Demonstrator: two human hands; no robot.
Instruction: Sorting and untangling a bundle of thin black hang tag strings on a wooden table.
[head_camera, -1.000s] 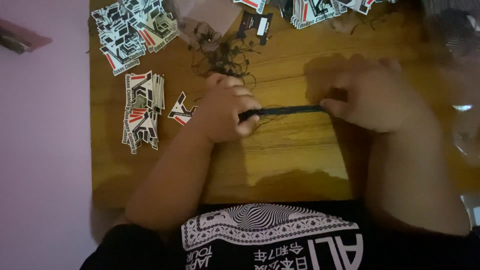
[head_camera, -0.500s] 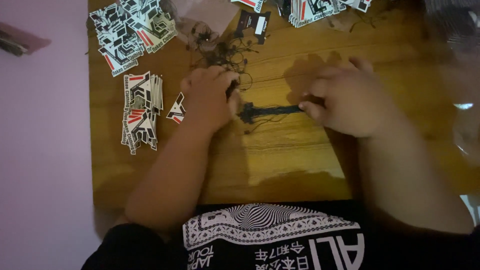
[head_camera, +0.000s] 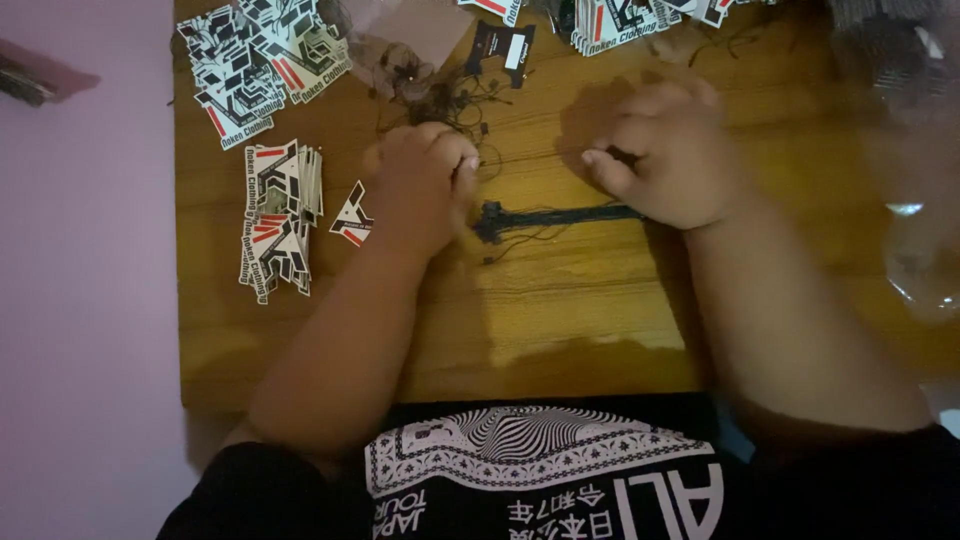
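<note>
A thin bunch of black strings (head_camera: 560, 215) lies flat across the wooden table (head_camera: 560, 310). It runs sideways. One end is thick with little black knobs. The other end goes under the right hand (head_camera: 665, 160), which pinches it.

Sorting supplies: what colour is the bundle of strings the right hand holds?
Black; the bundle of strings shows best in the head view, against the wooden table.

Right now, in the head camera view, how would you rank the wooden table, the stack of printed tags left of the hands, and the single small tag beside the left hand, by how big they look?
1. Wooden table, largest by far.
2. Stack of printed tags.
3. Single small tag, clearly smallest.
</note>
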